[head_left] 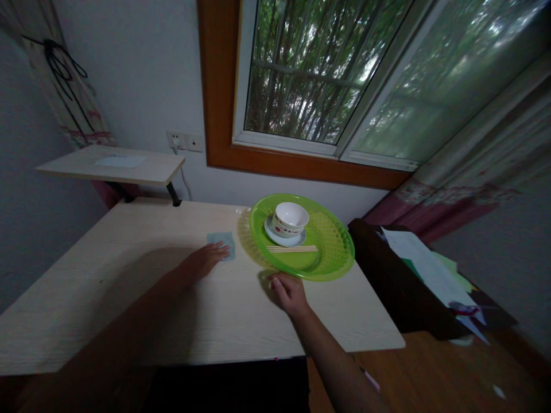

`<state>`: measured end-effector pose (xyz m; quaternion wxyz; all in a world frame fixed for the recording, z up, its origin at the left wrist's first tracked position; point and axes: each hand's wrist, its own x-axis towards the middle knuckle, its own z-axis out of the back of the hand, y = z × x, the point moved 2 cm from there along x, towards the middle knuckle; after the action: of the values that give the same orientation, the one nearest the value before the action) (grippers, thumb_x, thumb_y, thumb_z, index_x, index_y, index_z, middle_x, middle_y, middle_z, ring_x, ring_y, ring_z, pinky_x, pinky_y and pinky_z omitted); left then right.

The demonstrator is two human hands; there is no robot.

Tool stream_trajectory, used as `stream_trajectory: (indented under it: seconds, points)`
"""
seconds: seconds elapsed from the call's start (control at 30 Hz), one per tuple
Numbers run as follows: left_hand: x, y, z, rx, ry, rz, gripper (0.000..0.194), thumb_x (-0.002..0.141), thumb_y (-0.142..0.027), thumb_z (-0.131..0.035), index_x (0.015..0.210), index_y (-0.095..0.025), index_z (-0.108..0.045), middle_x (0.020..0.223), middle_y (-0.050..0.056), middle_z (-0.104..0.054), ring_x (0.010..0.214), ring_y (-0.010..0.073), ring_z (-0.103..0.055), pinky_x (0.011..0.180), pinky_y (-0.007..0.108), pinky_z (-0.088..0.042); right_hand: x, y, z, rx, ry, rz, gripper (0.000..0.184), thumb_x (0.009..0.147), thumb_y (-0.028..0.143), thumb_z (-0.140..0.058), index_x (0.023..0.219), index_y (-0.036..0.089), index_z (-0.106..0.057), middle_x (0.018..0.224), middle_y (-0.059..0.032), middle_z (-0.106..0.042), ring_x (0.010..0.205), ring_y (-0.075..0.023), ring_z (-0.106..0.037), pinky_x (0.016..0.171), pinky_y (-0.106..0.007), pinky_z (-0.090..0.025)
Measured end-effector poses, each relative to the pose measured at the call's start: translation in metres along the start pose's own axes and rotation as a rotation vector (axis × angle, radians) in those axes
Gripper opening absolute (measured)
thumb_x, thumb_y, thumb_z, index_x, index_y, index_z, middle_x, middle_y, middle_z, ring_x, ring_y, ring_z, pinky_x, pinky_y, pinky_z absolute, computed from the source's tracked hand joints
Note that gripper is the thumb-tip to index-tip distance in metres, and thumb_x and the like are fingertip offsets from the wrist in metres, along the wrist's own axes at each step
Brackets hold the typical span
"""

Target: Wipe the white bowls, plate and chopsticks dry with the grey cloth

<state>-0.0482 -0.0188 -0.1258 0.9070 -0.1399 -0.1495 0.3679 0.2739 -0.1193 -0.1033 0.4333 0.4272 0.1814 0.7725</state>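
My left hand (208, 258) lies flat with its fingers stretched over a pale blue-green cloth (227, 238) on the table. At the near rim of a green plastic basket (333, 252) is my right hand (289, 291), closed, with its fingers curled and the thumb on the left. The rim overlaps the top of this hand, and whether the fingers grip anything is hidden. Inside the basket, stacked white bowls (293, 214) stand on a white plate (275, 237). Several light wooden chopsticks (293, 249) lie together in front of them.
The light wooden table (172, 327) carries a small raised shelf (77, 163) at the back left, with a paper (120, 160) on it. Beyond the basket are the wall and a window (322, 74). Right of the table, papers (426, 264) lie on a dark brown piece of furniture (396, 287).
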Motion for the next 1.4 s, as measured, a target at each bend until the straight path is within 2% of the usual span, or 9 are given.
stream_trajectory:
  seconds: [0.2,0.33,0.43,0.57,0.7,0.9,1.0,1.17,1.4]
  points:
    - [-0.023,-0.056,-0.026,-0.025,0.124,-0.178,0.048,0.104,-0.019,-0.041,0.148,-0.027,-0.058,0.158,0.005,-0.051,0.155,0.025,-0.033,0.126,0.05,-0.03,-0.001,0.004,0.002,0.014,-0.038,0.048,0.038,0.107,0.04,-0.043,0.101,0.021,-0.076,0.075,-0.0059,-0.075,0.069,-0.0205,-0.072,0.068,-0.033,-0.057]
    - [-0.006,-0.096,-0.037,-0.03,0.091,-0.282,0.048,0.104,-0.019,-0.044,0.15,-0.029,-0.056,0.157,0.003,-0.053,0.155,0.0238,-0.034,0.128,0.047,-0.027,-0.003,0.005,0.004,0.029,-0.057,0.068,0.036,0.107,0.036,-0.043,0.101,0.021,-0.075,0.076,-0.0064,-0.074,0.07,-0.0204,-0.071,0.068,-0.032,-0.056]
    - [0.015,-0.103,-0.039,-0.024,0.079,-0.268,0.048,0.104,-0.018,-0.046,0.149,-0.03,-0.057,0.156,0.001,-0.054,0.153,0.0229,-0.039,0.128,0.047,-0.028,-0.002,0.007,0.004,0.026,-0.05,0.071,0.035,0.106,0.036,-0.044,0.1,0.021,-0.075,0.079,-0.0068,-0.076,0.073,-0.0208,-0.073,0.071,-0.032,-0.056]
    - [0.047,-0.079,-0.036,-0.007,0.034,-0.162,0.044,0.106,-0.022,-0.045,0.146,-0.032,-0.06,0.155,0.001,-0.055,0.148,0.0203,-0.046,0.126,0.045,-0.031,0.001,0.01,0.004,0.001,-0.019,0.073,0.035,0.106,0.035,-0.045,0.099,0.021,-0.075,0.081,-0.0067,-0.077,0.075,-0.021,-0.073,0.074,-0.032,-0.057]
    - [0.06,-0.023,-0.022,0.06,0.007,-0.013,0.047,0.105,-0.018,-0.04,0.147,-0.026,-0.059,0.155,0.005,-0.055,0.151,0.0208,-0.043,0.127,0.046,-0.029,0.003,0.013,0.006,-0.008,-0.011,0.091,0.035,0.106,0.035,-0.045,0.098,0.02,-0.075,0.079,-0.0068,-0.076,0.072,-0.0199,-0.072,0.07,-0.031,-0.056]
    - [0.005,0.084,0.019,0.21,-0.041,0.339,0.052,0.103,-0.018,-0.033,0.147,-0.015,-0.059,0.157,0.011,-0.052,0.153,0.0239,-0.039,0.126,0.043,-0.03,0.004,0.012,0.005,-0.021,-0.002,0.124,0.034,0.106,0.034,-0.045,0.096,0.019,-0.075,0.077,-0.0069,-0.075,0.07,-0.0186,-0.071,0.067,-0.029,-0.055]
    - [-0.031,0.119,0.035,0.268,-0.067,0.467,0.055,0.104,-0.026,-0.028,0.15,-0.016,-0.057,0.159,0.007,-0.05,0.153,0.022,-0.038,0.126,0.041,-0.03,0.004,0.01,0.002,-0.017,-0.01,0.147,0.034,0.106,0.033,-0.046,0.095,0.018,-0.075,0.078,-0.0071,-0.075,0.069,-0.0179,-0.071,0.067,-0.028,-0.054]
    - [-0.032,0.126,0.043,0.337,-0.088,0.584,0.056,0.103,-0.026,-0.028,0.148,-0.016,-0.059,0.157,0.006,-0.053,0.152,0.0231,-0.04,0.124,0.039,-0.032,0.005,0.012,0.0,-0.033,-0.008,0.187,0.032,0.105,0.031,-0.047,0.094,0.018,-0.074,0.077,-0.0071,-0.074,0.067,-0.0175,-0.069,0.065,-0.028,-0.054]
    - [0.049,0.084,0.018,0.241,-0.084,0.458,0.05,0.102,-0.021,-0.036,0.144,-0.013,-0.063,0.154,0.012,-0.055,0.149,0.0267,-0.045,0.124,0.042,-0.034,0.005,0.011,0.0,-0.038,-0.014,0.174,0.03,0.105,0.031,-0.048,0.095,0.019,-0.074,0.078,-0.0068,-0.074,0.068,-0.0178,-0.07,0.065,-0.028,-0.054]
